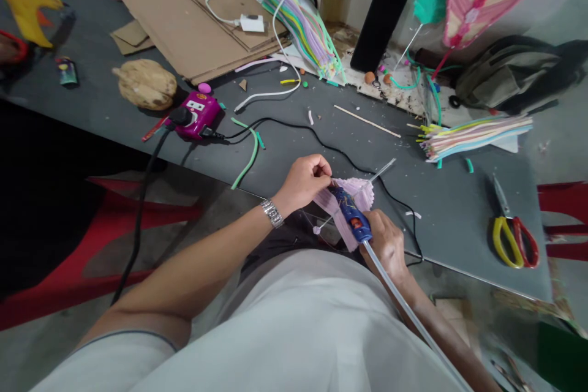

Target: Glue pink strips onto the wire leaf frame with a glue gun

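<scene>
My right hand (384, 239) is wrapped around a blue glue gun (350, 213), and a long clear glue stick (404, 303) sticks out of its back end toward me. Pale pink pleated material (361, 193) lies under and around the gun at the table's front edge. Fingers pinched, my left hand (307, 179) is at the left edge of this pink piece, close to the gun's front; the fingertips partly hide what they grip. A thin clear stick (384, 168) pokes out past the pink piece at the upper right. The nozzle is hidden.
A purple power adapter (198, 115) with black cords sits left on the grey table. Scissors (513, 239) lie at the right. Pipe-cleaner bundles (303, 27), cardboard sheets (184, 24), a phone (379, 27) and a bag (500, 76) line the back. A yellow glue gun (30, 9) shows far left.
</scene>
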Action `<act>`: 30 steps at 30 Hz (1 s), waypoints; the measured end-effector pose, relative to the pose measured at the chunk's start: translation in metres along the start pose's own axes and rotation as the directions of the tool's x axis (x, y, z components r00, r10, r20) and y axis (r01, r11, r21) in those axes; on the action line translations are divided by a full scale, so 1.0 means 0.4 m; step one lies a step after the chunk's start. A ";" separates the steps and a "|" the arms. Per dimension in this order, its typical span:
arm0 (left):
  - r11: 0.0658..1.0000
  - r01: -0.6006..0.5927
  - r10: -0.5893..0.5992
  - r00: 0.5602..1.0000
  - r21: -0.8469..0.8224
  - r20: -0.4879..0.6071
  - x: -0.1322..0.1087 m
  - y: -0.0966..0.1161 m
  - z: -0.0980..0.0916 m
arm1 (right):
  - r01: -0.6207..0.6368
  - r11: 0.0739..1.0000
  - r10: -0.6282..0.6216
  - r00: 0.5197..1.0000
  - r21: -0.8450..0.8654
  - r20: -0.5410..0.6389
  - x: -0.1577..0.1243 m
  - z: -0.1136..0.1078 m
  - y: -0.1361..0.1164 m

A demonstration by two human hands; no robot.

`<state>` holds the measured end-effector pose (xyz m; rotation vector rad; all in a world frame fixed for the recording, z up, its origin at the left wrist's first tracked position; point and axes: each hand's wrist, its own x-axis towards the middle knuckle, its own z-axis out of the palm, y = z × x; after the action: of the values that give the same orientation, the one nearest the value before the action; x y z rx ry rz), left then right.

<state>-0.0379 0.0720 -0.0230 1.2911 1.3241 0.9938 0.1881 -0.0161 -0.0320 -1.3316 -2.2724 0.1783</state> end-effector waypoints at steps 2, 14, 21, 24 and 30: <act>1.000 -0.003 0.003 1.000 -0.004 -0.006 0.000 0.000 0.000 | 0.006 1.000 -0.006 1.000 -0.005 -0.002 0.003 0.000 -0.001; 0.999 -0.002 0.002 1.000 0.033 -0.009 0.001 0.001 -0.001 | 0.072 0.997 -0.071 0.997 -0.018 0.011 0.012 -0.007 0.003; 1.000 -0.002 0.002 1.000 0.015 0.009 0.003 -0.006 -0.002 | 0.058 0.998 -0.058 0.998 -0.017 0.002 0.014 -0.007 0.001; 1.000 -0.008 0.008 1.000 0.008 0.009 0.002 -0.007 -0.002 | 0.040 0.999 -0.040 0.999 -0.029 -0.005 0.013 -0.004 0.000; 1.000 -0.003 0.003 1.000 0.021 0.012 0.000 -0.006 -0.003 | 0.026 0.999 -0.026 1.000 -0.031 -0.001 0.011 -0.006 -0.001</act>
<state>-0.0393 0.0718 -0.0253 1.3130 1.3270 0.9759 0.1873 -0.0129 -0.0283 -1.3170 -2.2987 0.1332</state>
